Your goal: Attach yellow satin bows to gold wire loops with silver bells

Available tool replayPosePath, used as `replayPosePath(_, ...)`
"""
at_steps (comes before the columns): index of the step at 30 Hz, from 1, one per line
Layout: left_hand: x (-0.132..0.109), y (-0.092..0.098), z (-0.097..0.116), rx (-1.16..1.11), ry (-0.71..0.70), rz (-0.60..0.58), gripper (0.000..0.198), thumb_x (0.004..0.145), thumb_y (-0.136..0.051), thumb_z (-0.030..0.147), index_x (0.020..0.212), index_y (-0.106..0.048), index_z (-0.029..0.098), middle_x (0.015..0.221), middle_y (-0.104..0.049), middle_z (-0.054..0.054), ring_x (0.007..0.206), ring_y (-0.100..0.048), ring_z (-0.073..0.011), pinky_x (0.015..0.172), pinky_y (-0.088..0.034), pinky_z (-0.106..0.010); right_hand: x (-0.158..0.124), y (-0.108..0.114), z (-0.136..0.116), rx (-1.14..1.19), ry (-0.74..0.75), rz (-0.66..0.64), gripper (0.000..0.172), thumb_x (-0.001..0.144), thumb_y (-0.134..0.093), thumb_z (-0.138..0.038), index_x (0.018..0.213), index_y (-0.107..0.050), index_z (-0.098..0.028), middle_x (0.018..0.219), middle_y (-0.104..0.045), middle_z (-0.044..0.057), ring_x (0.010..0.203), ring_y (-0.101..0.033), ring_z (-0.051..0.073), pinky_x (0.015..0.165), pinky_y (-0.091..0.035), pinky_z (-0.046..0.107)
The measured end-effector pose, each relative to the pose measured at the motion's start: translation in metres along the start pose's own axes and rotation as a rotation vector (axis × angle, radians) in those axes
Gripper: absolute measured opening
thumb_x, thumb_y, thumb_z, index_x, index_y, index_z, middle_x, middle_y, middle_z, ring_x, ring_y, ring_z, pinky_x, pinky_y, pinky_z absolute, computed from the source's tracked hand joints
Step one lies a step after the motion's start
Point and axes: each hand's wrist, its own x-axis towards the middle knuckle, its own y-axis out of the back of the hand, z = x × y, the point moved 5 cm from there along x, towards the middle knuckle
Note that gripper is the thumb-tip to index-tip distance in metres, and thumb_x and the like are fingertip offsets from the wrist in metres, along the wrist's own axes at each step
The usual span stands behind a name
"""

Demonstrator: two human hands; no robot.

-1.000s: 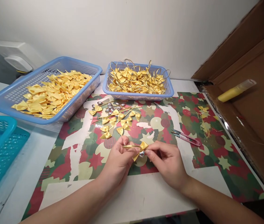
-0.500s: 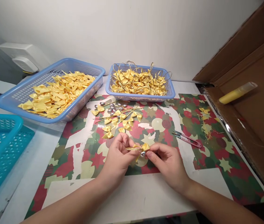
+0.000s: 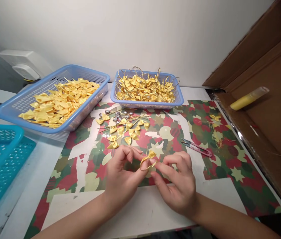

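My left hand [image 3: 123, 171] pinches a yellow satin bow [image 3: 151, 154] between thumb and fingers, above the patterned paper. A thin gold wire [image 3: 144, 169] curves in a loop below the bow. My right hand [image 3: 176, 179] is on the other side, its index fingertip touching the bow and wire, its thumb apart. Fingers partly cover the bow's lower part, and no silver bell shows there. Beyond my hands lie several loose yellow bows [image 3: 113, 142], gold wire stems [image 3: 137, 119] and small silver bells [image 3: 117, 116].
A blue basket [image 3: 66, 128] of yellow bows stands at left; another blue basket [image 3: 146, 105] holds bows with gold wire loops. Pink thread snips [image 3: 197, 147] lie right. A teal basket [image 3: 3, 127] is at far left. Cardboard [image 3: 264, 146] with a yellow tube [image 3: 250, 98] borders the right.
The bow has turned in my left fingers, and the wire now hangs as a loop below it. The silver bell is out of sight. My right thumb and index finger have spread apart.
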Motion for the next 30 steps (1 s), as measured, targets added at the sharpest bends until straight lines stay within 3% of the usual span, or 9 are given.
replayPosePath(7,-0.002,-0.004,0.007,0.138,-0.162,-0.02,0.037,0.076,-0.067,0.006,0.073,-0.034,0.023,0.069,-0.061,0.004,0.071,-0.056,-0.0144,0.068,-0.049,-0.032,0.004,-0.004,0.008,-0.089,-0.032,0.023,0.016,0.085,-0.062,-0.009,0.092,-0.071,-0.02,0.074,-0.062,0.003,0.075,-0.048,0.018,0.07,-0.033,0.037)
replayPosePath(12,-0.002,-0.006,0.006,0.159,-0.18,-0.044,0.037,0.076,-0.066,0.007,0.073,-0.034,0.023,0.069,-0.061,0.004,0.07,-0.056,-0.0154,0.066,-0.048,-0.032,0.005,-0.003,0.005,-0.139,0.058,0.053,0.014,0.083,-0.061,-0.008,0.082,-0.068,-0.019,0.071,-0.059,0.001,0.074,-0.046,0.017,0.071,-0.031,0.037)
replayPosePath(16,-0.002,-0.006,0.006,0.154,-0.169,-0.047,0.036,0.075,-0.067,0.008,0.072,-0.034,0.023,0.069,-0.062,0.003,0.069,-0.057,-0.0166,0.067,-0.047,-0.034,0.005,-0.002,0.007,-0.072,0.05,0.079,0.014,0.083,-0.058,-0.009,0.082,-0.066,-0.02,0.072,-0.052,0.001,0.073,-0.045,0.017,0.069,-0.034,0.035)
replayPosePath(23,0.009,-0.008,-0.004,0.051,0.044,-0.097,0.038,0.073,-0.071,0.014,0.069,-0.034,0.024,0.066,-0.063,0.0,0.099,-0.065,-0.0281,0.085,-0.046,-0.043,0.006,-0.001,0.019,0.199,0.017,0.056,0.023,0.086,-0.05,-0.005,0.091,-0.061,-0.025,0.082,-0.049,0.002,0.076,-0.05,0.017,0.067,-0.045,0.033)
replayPosePath(27,0.024,-0.009,-0.017,-0.093,0.228,-0.096,0.039,0.073,-0.072,0.016,0.073,-0.034,0.024,0.067,-0.061,0.002,0.106,-0.065,-0.026,0.087,-0.048,-0.038,0.011,0.002,0.031,0.417,-0.088,0.083,0.02,0.094,-0.045,-0.01,0.095,-0.058,-0.026,0.093,-0.058,0.002,0.081,-0.059,0.016,0.069,-0.049,0.033)
replayPosePath(30,0.037,-0.015,-0.021,-0.228,0.316,-0.149,0.04,0.072,-0.073,0.017,0.074,-0.033,0.023,0.067,-0.058,0.005,0.1,-0.067,-0.022,0.081,-0.051,-0.031,0.019,0.007,0.036,0.625,-0.209,0.132,0.016,0.099,-0.042,-0.016,0.096,-0.054,-0.026,0.094,-0.066,0.0,0.072,-0.063,0.014,0.069,-0.052,0.033)
